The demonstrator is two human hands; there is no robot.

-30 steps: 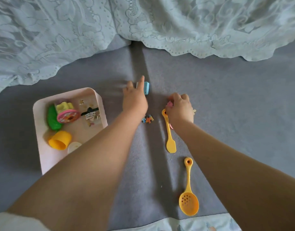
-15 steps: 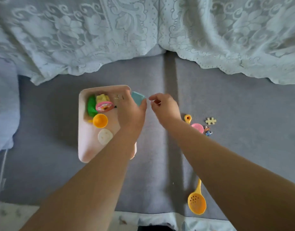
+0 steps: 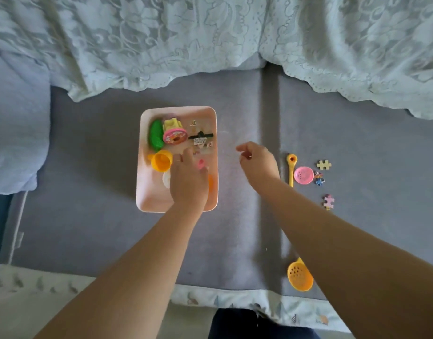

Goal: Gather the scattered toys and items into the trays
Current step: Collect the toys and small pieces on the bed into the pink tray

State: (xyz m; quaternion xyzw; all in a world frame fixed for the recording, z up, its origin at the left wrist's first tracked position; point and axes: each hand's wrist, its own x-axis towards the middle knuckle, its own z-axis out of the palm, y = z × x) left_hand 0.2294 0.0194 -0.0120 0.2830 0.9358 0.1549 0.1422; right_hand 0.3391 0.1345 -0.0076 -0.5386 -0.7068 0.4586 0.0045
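A pink tray (image 3: 178,110) on the grey cushion holds a green toy (image 3: 155,135), a pink-lidded yellow pot (image 3: 174,134), a yellow cup (image 3: 161,161), a white disc (image 3: 166,179) and small pieces. My left hand (image 3: 188,178) is low inside the tray, fingers pointing down; the blue block is hidden. A small pink piece (image 3: 200,164) lies by its fingers. My right hand (image 3: 257,162) hovers right of the tray, loosely curled, with nothing visible in it. Further right lie a yellow spoon (image 3: 290,167), a pink strainer (image 3: 303,175), three puzzle pieces (image 3: 323,165) and a yellow slotted ladle (image 3: 299,277).
A lace cloth (image 3: 210,33) hangs across the back. A pale blue pillow (image 3: 15,130) lies at the left. A dark seam (image 3: 270,118) runs down the cushion between tray and loose toys. A patterned border (image 3: 235,298) marks the near edge.
My left hand picked up the blue block, carried it left and dropped down into the tray, where the block is now hidden. My right hand left the spoon area and came beside the tray.
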